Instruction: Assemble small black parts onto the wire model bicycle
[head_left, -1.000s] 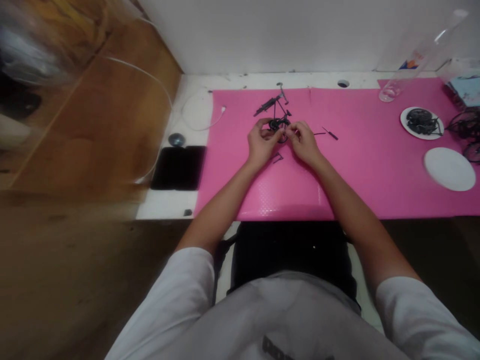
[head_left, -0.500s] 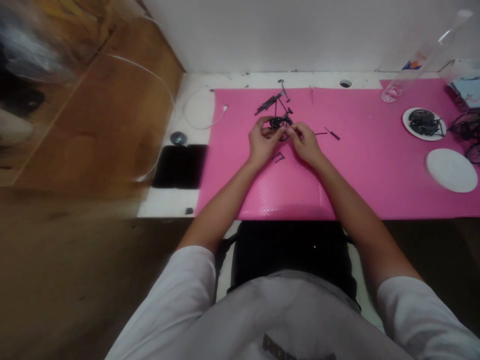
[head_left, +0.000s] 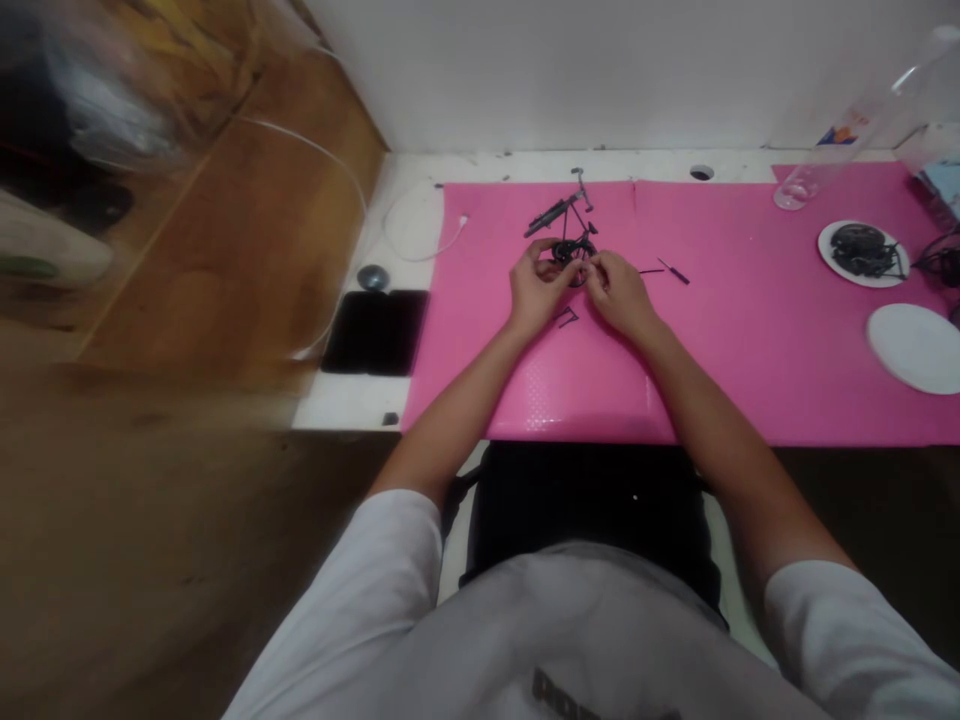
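Note:
A small black model bicycle point(head_left: 568, 217) lies on the pink mat, its handlebar end pointing away from me. My left hand point(head_left: 541, 287) grips it near the wheel, thumb and fingers closed around that end. Close against it, my right hand point(head_left: 616, 290) is pinched at the same wheel; whether a small part sits between those fingertips is too small to make out. Just below the hands lies a thin dark bracket-like part point(head_left: 568, 318). To the right of my right hand rests a small dark screwdriver point(head_left: 675, 271), beside a thin black rod point(head_left: 651, 271).
On the right stand a white plate of black parts point(head_left: 829, 262), a white lid or plate point(head_left: 915, 348) and a clear plastic bottle point(head_left: 840, 140). A black flat device point(head_left: 375, 333), a dark round object point(head_left: 373, 278) and a white cable point(head_left: 420, 257) lie left of the pink mat point(head_left: 750, 370).
The whole view has shifted slightly, so everything sits a little further right. Both hands stay at the bicycle's wheel with almost the same grip.

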